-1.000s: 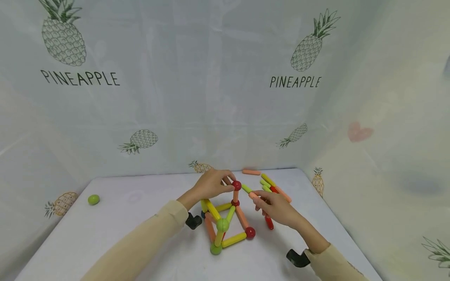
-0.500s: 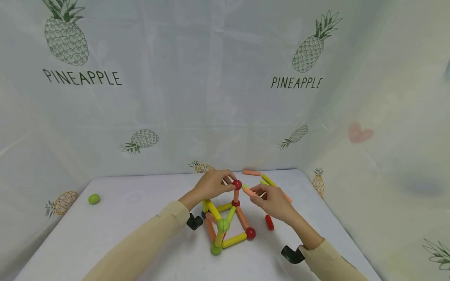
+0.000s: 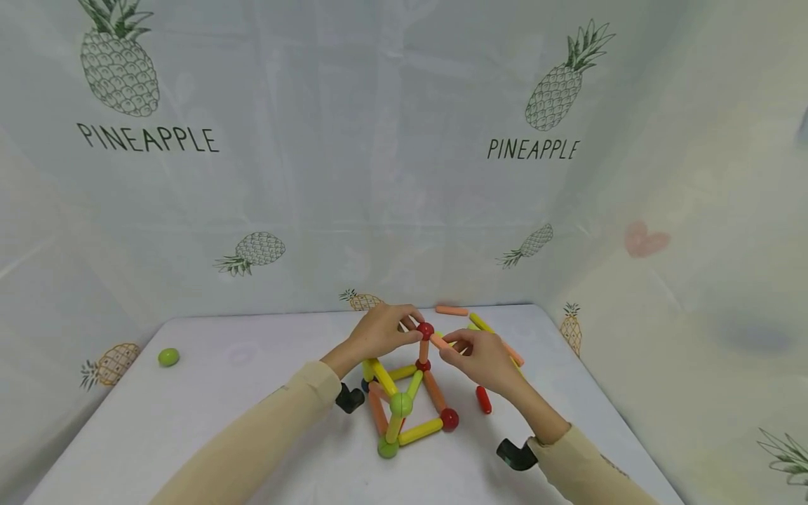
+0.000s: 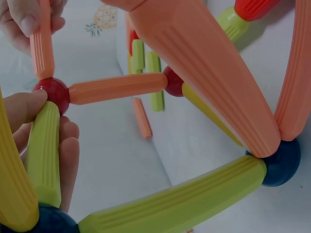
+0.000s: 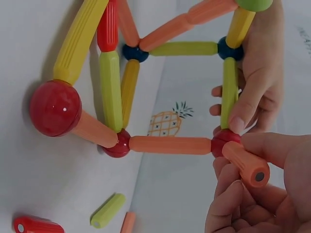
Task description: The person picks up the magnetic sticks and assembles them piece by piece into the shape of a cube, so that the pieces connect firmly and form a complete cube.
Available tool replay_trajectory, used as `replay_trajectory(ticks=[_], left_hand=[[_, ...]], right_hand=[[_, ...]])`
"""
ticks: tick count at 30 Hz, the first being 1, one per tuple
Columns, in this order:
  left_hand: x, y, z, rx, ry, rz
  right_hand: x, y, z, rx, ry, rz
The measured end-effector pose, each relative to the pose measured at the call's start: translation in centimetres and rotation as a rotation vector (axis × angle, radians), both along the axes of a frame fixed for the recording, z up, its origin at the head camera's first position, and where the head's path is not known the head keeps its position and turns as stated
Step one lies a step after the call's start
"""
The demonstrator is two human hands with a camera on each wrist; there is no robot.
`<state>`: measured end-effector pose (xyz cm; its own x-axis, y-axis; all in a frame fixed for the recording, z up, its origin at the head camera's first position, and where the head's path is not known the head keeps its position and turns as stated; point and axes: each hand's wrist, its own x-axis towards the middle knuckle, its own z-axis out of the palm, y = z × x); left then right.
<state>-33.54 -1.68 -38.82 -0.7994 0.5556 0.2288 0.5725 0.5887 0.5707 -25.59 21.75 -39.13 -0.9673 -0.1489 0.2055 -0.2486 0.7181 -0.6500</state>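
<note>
Curtained-off nook: pineapple-print drapes (image 3: pixel 353 175) behind white tabletop (image 3: pixel 265 344)

"PINEAPPLE" lettering (image 3: pixel 148 138) stands twice on the pale backdrop cloth (image 3: pixel 353 175), beneath large pineapple drawings (image 3: pixel 120 76).

White table (image 3: pixel 353 477), far, L & R edges all in view; green ball (image 3: pixel 168 357) sits nr the L edge, twd the far L corner. Rod-and-ball frame (image 3: pixel 383 378) stands btwn L & R edges on its lower balls (image 3: pixel 388 447), w/ a loose red rod (image 3: pixel 483 400) btwn it & the R edge. Orange rod (image 3: pixel 452 310) lies along the far edge, & nr the far R corner there's a yellow rod (image 3: pixel 482 322), another orange rod (image 3: pixel 514 355) & 2 light green rods (image 4: pixel 153 63), partly hidden.
</note>
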Motion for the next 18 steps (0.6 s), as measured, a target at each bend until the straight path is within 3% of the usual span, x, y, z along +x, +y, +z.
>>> replay_trajectory(ticks=[5,12,18], left_hand=[[-0.09,0.00,-0.01,0.004,0.006,-0.002],[-0.03,0.06,0.02,0.003,0.034,-0.016],[-0.06,0.07,0.20,-0.014,0.056,-0.110]], right_hand=[[0.12,-0.16,0.19,-0.025,-0.081,-0.017],[0.58,-0.07,0.71,-0.164,-0.240,-0.011],[0.81,0.24,0.63,-0.224,-0.293,-0.002]])
